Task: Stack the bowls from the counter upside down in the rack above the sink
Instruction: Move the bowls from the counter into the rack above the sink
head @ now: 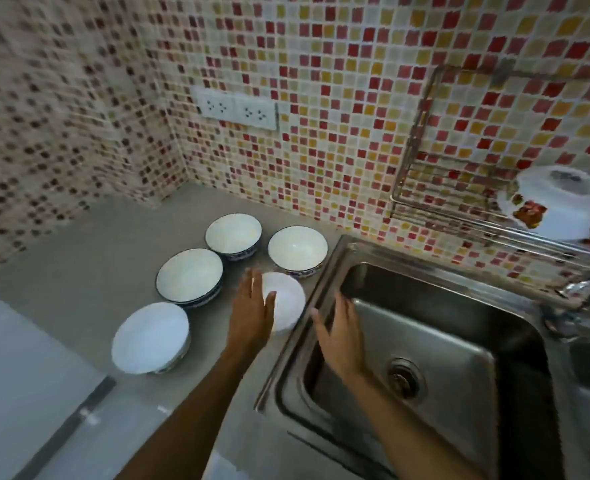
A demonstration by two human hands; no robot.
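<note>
Several white bowls with blue-patterned sides stand upright on the grey counter (pixel 96 258). One is at the far back (pixel 233 233), one beside it (pixel 297 248), one in the middle (pixel 189 275), one nearest me at the left (pixel 150 337). A smaller white bowl (pixel 286 303) sits by the sink edge. My left hand (pixel 252 308) is flat with fingers apart, touching that bowl's left side. My right hand (pixel 338 334) hovers open over the sink rim, just right of the bowl. A white bowl with a red flower print (pixel 560 202) lies upside down in the wire rack (pixel 411 199) on the wall.
A steel sink (pixel 442 341) with a drain (pixel 404 377) fills the right side. A tap (pixel 581 289) stands at its far right. A double wall socket (pixel 238 107) is on the mosaic tile wall above the counter.
</note>
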